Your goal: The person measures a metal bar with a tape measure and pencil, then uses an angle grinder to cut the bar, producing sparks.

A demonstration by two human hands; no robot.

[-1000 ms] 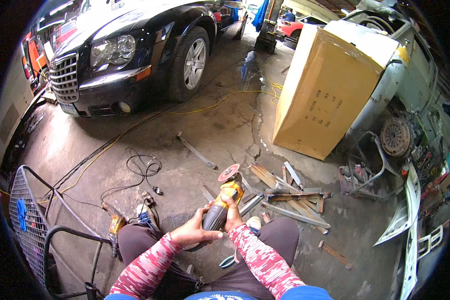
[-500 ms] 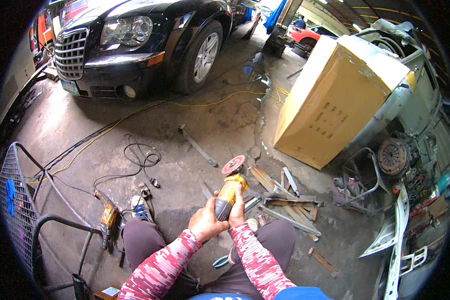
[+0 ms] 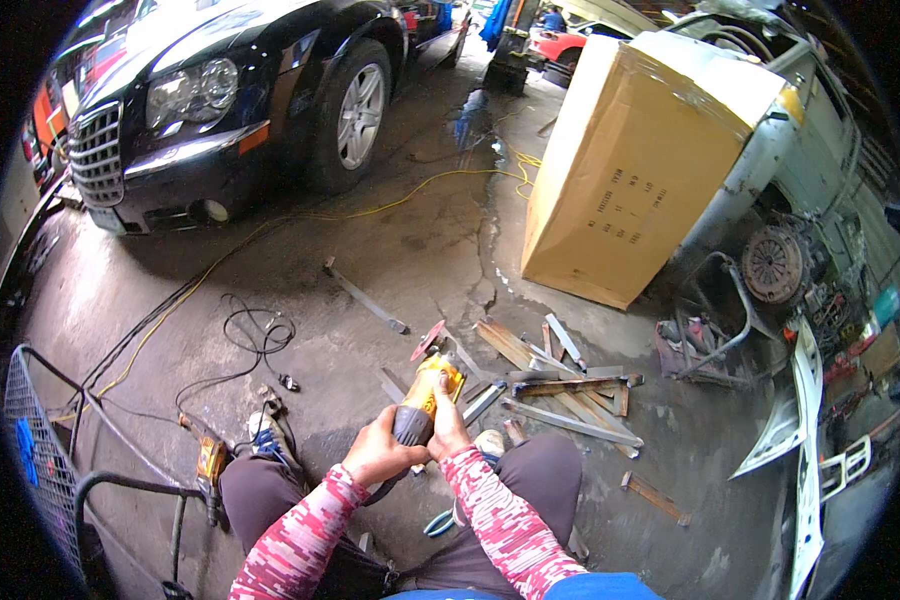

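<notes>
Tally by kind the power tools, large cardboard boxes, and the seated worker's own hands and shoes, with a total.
Power tools: 2 (grinder, drill)
Large cardboard boxes: 1 (box)
Hands: 2 (left hand, right hand)
Shoes: 2 (left shoe, right shoe)
Total: 7

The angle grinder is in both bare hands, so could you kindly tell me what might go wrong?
The left hand and right hand are bare on the angle grinder, so a slip might bring skin against the disc.
Loose metal bars lie near it and could shift underfoot.
</notes>
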